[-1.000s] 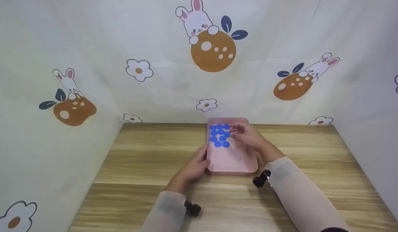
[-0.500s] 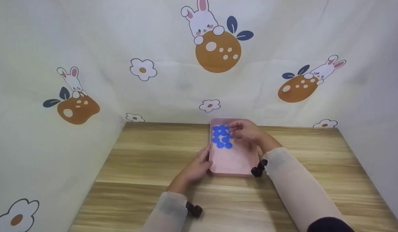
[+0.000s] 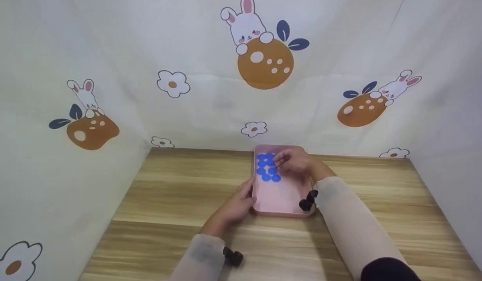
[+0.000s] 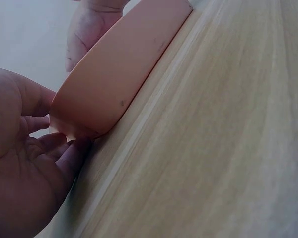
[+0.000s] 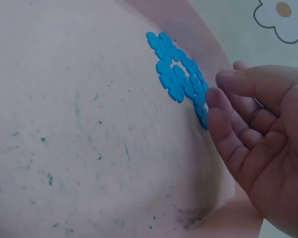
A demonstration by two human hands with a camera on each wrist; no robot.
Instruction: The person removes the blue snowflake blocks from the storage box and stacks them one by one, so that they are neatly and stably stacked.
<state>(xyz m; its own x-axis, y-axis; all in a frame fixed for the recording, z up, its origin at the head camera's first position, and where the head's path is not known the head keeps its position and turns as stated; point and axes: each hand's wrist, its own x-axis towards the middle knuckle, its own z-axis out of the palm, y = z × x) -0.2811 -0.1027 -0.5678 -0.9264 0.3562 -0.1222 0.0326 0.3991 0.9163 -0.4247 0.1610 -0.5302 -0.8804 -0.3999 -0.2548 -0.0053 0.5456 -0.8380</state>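
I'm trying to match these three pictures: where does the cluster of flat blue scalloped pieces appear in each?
Head: the flat blue scalloped cluster is just right of and below the picture's centre, at the far left of a shallow pink rectangular tray.
Left wrist: not visible.
Right wrist: above centre, slightly right, beside the right hand.
Shared landmark: the tray; the left wrist view shows its outer wall.

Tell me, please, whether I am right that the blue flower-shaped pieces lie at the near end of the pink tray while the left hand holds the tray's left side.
Not quite: the blue flower-shaped pieces lie toward the far end of the pink tray, as the head view shows, while the left hand holds the tray's left side.
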